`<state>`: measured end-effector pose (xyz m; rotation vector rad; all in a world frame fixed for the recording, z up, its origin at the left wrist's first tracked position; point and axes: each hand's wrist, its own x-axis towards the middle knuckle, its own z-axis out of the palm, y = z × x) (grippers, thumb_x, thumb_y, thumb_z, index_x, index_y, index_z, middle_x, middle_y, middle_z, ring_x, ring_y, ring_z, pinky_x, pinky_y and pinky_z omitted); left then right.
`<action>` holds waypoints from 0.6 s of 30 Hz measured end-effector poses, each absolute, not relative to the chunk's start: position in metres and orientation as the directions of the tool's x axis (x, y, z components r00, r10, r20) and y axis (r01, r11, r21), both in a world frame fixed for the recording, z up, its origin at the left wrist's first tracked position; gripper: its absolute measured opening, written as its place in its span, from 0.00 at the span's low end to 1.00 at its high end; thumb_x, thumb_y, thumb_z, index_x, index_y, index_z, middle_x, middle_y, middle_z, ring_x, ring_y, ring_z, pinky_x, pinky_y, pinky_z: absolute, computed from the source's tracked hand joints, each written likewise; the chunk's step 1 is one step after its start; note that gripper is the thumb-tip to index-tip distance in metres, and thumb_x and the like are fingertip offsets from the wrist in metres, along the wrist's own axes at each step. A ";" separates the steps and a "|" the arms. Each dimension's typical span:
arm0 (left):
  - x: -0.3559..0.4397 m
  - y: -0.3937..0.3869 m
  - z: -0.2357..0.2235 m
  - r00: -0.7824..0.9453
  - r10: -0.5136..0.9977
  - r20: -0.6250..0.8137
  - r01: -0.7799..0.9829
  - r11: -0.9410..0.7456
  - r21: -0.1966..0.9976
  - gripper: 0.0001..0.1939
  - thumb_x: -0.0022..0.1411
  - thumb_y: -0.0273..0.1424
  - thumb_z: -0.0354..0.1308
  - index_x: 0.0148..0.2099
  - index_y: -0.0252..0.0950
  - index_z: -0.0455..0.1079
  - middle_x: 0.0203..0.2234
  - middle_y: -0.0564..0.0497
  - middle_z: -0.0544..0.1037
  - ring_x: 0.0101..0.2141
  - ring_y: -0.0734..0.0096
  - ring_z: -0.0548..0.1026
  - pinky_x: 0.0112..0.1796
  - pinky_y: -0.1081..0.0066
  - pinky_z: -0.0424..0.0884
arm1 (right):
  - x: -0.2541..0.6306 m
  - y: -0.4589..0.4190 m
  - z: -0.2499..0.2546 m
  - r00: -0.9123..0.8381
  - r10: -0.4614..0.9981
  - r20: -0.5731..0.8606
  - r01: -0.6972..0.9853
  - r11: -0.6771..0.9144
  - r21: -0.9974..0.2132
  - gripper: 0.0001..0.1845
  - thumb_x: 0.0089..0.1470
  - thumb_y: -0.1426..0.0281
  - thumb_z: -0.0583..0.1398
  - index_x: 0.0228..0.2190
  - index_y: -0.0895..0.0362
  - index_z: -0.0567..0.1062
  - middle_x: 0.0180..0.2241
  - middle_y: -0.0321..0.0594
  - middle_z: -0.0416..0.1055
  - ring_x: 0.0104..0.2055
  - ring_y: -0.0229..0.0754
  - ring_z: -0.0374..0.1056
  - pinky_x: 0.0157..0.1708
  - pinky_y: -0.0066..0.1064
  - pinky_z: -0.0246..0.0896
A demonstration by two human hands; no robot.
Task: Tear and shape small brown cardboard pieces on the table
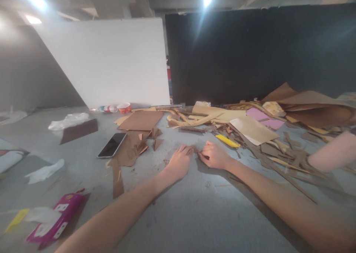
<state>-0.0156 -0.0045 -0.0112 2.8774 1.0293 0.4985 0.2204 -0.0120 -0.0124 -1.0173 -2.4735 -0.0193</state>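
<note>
My left hand (pixel 180 161) rests low over the grey floor, its fingers bent and closed at a small brown paper piece (pixel 195 151). From the other side, my right hand (pixel 214 155) pinches the same piece between thumb and fingers. Only a sliver of the paper shows in the gap between the hands; its full shape is hidden. Just beyond my right hand lies a yellow utility knife (pixel 228 141). Folded brown paper scraps (pixel 157 143) lie to the left of my left hand.
Left are a phone (pixel 112 145), a magenta tissue pack (pixel 57 219) and a white tissue (pixel 46 171). Cut paper strips (pixel 294 164) spread on the right, near another person's arm (pixel 333 151). A bottle (pixel 108 108) and a red bowl (pixel 124 108) stand by the white panel (pixel 111 60).
</note>
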 end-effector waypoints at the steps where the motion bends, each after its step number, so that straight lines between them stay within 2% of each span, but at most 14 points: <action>1: -0.016 -0.005 -0.010 0.724 0.624 0.293 0.610 -0.778 0.148 0.26 0.62 0.18 0.53 0.62 0.33 0.70 0.57 0.36 0.74 0.59 0.46 0.68 0.58 0.50 0.72 | 0.219 -0.013 -0.013 -0.638 0.646 0.418 0.647 0.745 -0.164 0.27 0.72 0.69 0.52 0.20 0.55 0.74 0.21 0.39 0.71 0.25 0.40 0.61 0.41 0.38 0.53; 3: -0.017 -0.006 -0.006 0.721 0.620 0.308 0.610 -0.780 0.141 0.29 0.60 0.18 0.54 0.64 0.32 0.68 0.59 0.35 0.72 0.60 0.45 0.66 0.59 0.49 0.70 | 0.216 -0.015 -0.015 -0.652 0.627 0.425 0.627 0.762 -0.163 0.27 0.72 0.69 0.52 0.21 0.55 0.73 0.21 0.38 0.72 0.25 0.40 0.62 0.41 0.38 0.53; 6: -0.016 -0.009 -0.004 0.751 0.592 0.294 0.588 -0.801 0.112 0.30 0.60 0.17 0.52 0.65 0.31 0.67 0.57 0.37 0.74 0.58 0.48 0.69 0.58 0.50 0.72 | 0.212 -0.016 -0.019 -0.638 0.628 0.446 0.632 0.758 -0.163 0.26 0.72 0.69 0.52 0.21 0.55 0.72 0.20 0.38 0.71 0.24 0.39 0.60 0.40 0.39 0.52; 8: -0.015 -0.009 -0.007 0.769 0.574 0.281 0.570 -0.815 0.102 0.27 0.62 0.16 0.50 0.62 0.31 0.70 0.53 0.38 0.76 0.55 0.50 0.72 0.57 0.52 0.73 | 0.213 -0.013 -0.020 -0.619 0.648 0.444 0.624 0.749 -0.224 0.26 0.72 0.68 0.53 0.20 0.55 0.70 0.20 0.37 0.70 0.23 0.39 0.59 0.40 0.38 0.53; 10: -0.014 -0.006 -0.011 0.774 0.561 0.295 0.555 -0.824 0.111 0.25 0.63 0.16 0.49 0.60 0.32 0.72 0.52 0.39 0.78 0.54 0.52 0.74 0.57 0.54 0.74 | 0.215 -0.009 -0.020 -0.543 0.711 0.446 0.627 0.697 -0.348 0.26 0.73 0.66 0.51 0.21 0.55 0.70 0.20 0.35 0.70 0.24 0.39 0.60 0.40 0.38 0.55; 12: -0.015 -0.002 -0.016 0.780 0.536 0.323 0.527 -0.841 0.124 0.25 0.64 0.15 0.49 0.59 0.32 0.73 0.53 0.40 0.79 0.55 0.53 0.74 0.58 0.55 0.73 | 0.218 -0.004 -0.020 -0.397 0.796 0.457 0.635 0.598 -0.489 0.26 0.75 0.63 0.50 0.24 0.54 0.72 0.25 0.36 0.72 0.28 0.41 0.66 0.41 0.37 0.58; 14: -0.016 0.003 -0.020 0.785 0.512 0.349 0.495 -0.857 0.144 0.26 0.64 0.15 0.49 0.61 0.33 0.73 0.54 0.41 0.79 0.57 0.55 0.75 0.59 0.55 0.73 | 0.220 0.003 -0.021 -0.259 0.854 0.452 0.641 0.502 -0.581 0.24 0.74 0.61 0.50 0.30 0.54 0.77 0.33 0.40 0.75 0.37 0.44 0.71 0.43 0.36 0.61; 18: -0.016 0.006 -0.021 0.776 0.503 0.381 0.466 -0.864 0.191 0.28 0.63 0.13 0.48 0.61 0.34 0.74 0.55 0.42 0.80 0.57 0.57 0.75 0.60 0.56 0.73 | 0.223 0.016 -0.029 -0.168 0.910 0.380 0.722 0.376 -0.581 0.19 0.72 0.61 0.53 0.37 0.52 0.81 0.43 0.42 0.74 0.48 0.47 0.71 0.53 0.41 0.60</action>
